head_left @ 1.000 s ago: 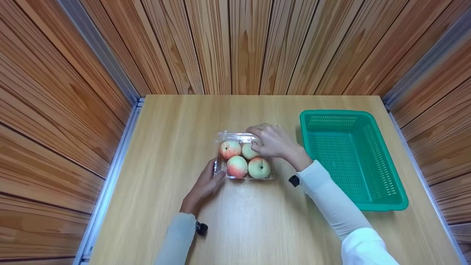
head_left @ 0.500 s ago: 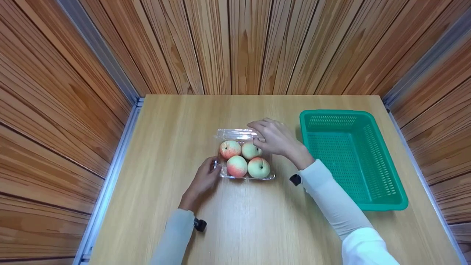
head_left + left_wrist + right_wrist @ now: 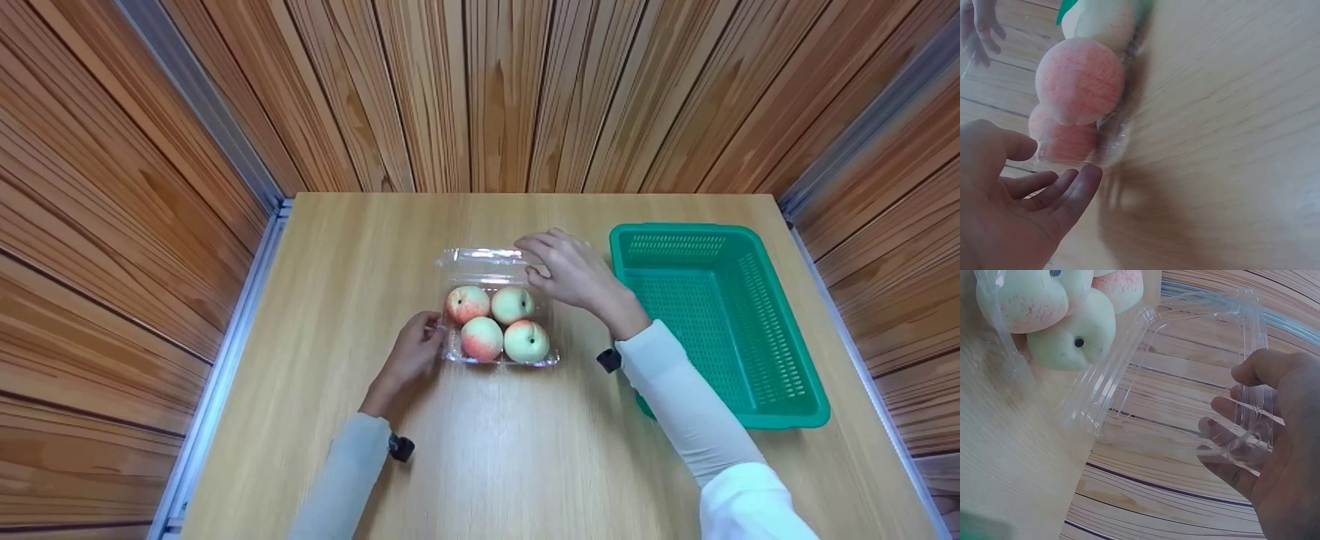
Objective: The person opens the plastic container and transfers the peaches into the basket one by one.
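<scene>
Nearest, the light sleeves [image 3: 345, 469] reached over the wooden surface [image 3: 480, 457]. The left hand [image 3: 415, 350] was at the left end of a clear plastic box [image 3: 455, 354], its thumb and fingers apart and a little bent – I could not tell if the fingertips touched it. The box lay flat near the middle, its front edge running left to right. It looked wider that way than from front to back, but the slanted view made that hard to tell. Four peaches [image 3: 481, 340] sat inside, two by two, and three showed dark dots on top. The lid [image 3: 484, 259] was up along the far side, so the box opened toward the person. The right hand [image 3: 574, 270] pinched the lid's right part – thumb on one side, fingers on the other. A green basket [image 3: 784, 418] stood to the right, longer from front to back. Behind everything rose a wooden wall [image 3: 499, 97].
</scene>
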A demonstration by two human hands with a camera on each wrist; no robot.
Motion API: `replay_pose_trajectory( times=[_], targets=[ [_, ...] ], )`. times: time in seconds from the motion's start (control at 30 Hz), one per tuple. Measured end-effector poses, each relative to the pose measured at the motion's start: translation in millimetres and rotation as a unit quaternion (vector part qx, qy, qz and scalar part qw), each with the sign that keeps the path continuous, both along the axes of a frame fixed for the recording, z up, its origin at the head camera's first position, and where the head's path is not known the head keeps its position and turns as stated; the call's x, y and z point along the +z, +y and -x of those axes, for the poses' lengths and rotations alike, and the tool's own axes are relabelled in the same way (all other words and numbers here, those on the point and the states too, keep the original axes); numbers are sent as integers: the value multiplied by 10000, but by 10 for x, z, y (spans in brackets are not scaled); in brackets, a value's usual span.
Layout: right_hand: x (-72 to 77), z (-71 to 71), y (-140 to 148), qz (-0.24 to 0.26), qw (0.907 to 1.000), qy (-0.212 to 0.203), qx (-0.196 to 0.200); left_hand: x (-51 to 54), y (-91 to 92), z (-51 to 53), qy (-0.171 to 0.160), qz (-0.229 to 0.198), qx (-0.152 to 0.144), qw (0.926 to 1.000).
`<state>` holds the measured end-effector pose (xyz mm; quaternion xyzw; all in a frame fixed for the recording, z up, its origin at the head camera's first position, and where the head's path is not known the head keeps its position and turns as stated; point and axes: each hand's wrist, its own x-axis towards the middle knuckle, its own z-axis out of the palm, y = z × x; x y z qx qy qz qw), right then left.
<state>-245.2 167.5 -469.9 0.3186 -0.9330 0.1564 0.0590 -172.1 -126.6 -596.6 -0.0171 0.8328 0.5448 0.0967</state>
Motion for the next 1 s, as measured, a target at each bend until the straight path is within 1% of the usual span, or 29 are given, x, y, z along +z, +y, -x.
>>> replay_pose_trajectory(
  times=[0.13, 0.3, 0.37, 0.43, 0.63, 0.87, 1.0],
  targets=[
    [1, 17, 18, 66, 9999, 123, -82, 35, -24, 29, 64, 173, -49, 9998],
    [2, 50, 43, 47, 9992, 386, -65, 74, -36, 41, 256, 289, -115, 9992],
    [3, 70, 54, 11, 9990, 434, -78, 92, -35, 49, 345, 337, -134, 9987],
    [2, 85, 66, 3, 9991, 409, -108, 97, -31, 61, 352, 360, -142, 9986],
    [-11, 120, 106, 32, 9993, 263, -255, 94, -7, 71, 131, 218, -129, 9996],
    [-39, 167, 152, 84, 9985, 378, -385, 85, 19, 85, -148, 99, -37, 9998],
    [-56, 204, 196, 156, 9979, 345, -520, 83, 25, 85, -210, -30, 15, 9998]
  ],
)
